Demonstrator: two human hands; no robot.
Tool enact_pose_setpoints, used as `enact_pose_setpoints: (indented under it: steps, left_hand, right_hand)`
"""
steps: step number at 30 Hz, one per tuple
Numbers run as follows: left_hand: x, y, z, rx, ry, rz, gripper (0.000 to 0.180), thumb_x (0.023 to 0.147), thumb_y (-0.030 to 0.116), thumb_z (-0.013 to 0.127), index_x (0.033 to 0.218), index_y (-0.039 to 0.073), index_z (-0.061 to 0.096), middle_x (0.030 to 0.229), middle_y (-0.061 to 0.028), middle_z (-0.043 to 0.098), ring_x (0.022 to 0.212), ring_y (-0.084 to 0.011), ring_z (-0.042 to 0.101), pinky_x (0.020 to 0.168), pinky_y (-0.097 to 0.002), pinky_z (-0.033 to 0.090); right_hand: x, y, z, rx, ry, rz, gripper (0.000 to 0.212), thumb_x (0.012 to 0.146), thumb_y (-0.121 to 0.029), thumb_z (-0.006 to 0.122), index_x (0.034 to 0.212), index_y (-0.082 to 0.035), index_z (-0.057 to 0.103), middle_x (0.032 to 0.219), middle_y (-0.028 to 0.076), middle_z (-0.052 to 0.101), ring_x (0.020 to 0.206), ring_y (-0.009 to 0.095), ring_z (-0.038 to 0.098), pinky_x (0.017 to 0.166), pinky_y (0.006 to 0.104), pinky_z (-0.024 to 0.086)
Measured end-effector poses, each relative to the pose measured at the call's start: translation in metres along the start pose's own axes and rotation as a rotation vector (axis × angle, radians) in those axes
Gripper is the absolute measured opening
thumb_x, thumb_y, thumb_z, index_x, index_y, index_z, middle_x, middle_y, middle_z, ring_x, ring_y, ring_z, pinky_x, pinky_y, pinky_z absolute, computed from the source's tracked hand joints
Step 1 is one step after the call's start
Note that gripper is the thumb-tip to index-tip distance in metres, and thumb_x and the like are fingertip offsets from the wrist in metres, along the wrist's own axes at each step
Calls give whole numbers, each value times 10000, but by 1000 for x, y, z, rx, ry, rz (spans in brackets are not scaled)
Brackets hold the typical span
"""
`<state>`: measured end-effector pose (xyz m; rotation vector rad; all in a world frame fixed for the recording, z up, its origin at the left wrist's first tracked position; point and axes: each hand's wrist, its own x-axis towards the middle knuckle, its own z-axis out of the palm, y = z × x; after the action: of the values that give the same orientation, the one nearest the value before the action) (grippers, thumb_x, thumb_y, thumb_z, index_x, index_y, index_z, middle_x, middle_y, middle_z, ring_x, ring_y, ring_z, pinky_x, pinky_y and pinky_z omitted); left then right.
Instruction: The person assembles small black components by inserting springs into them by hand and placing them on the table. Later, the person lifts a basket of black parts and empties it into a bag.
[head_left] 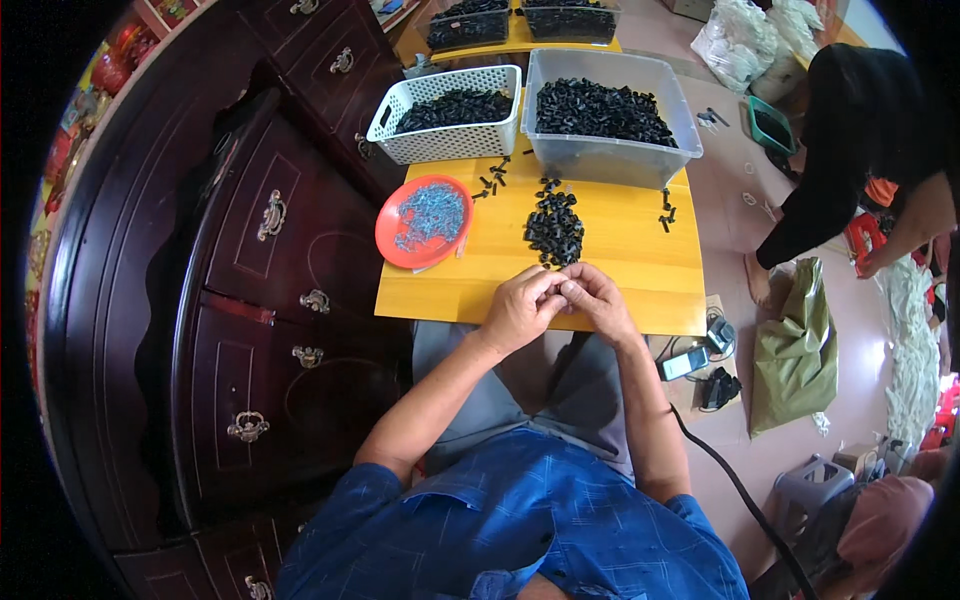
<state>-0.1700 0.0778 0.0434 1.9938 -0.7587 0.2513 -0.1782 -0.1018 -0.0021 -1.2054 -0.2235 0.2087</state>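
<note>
My left hand and my right hand meet at the near edge of a yellow wooden table. Their fingertips are pinched together, and whatever sits between them is too small and covered to make out. Just beyond the fingers lies a pile of small black plastic parts. To its left, a red-orange plate carries a heap of thin blue-grey pieces. A few loose black parts are scattered near the plate, with others by the right edge.
At the table's back stand a white perforated basket and a clear plastic bin, both filled with black parts. Dark wooden drawers flank the left. Another person bends over on the right, near an olive sack. A phone lies by the table.
</note>
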Motion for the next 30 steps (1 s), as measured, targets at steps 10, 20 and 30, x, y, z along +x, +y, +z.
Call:
enact_pose_setpoints:
  steps: [10,20,30]
  left_hand:
    - [8,-42,-36,-75,127,-249,174,849,32,691,1021,8,697,914,-104,690,729,-184,687,646,-295,540]
    - [31,-94,-94,161,178,-284,86,832,42,697,913,15,705,822,-130,698,724,-253,692,665,-343,543]
    - [138,-92,-2,381,-7,-25,106,859,145,675,928,82,725,895,-126,706,859,-338,683,752,-441,547]
  right_hand:
    - [0,15,-34,-84,291,-101,206,1022,-174,593,1172,-37,629,930,31,690,796,95,620,746,237,492]
    - [0,12,-24,-9,367,-170,99,1016,-140,600,1050,-49,579,837,-3,613,733,82,569,681,231,486]
    - [-5,15,-28,-21,339,-169,134,1025,-202,593,1037,-71,570,840,-21,587,740,69,554,689,222,444]
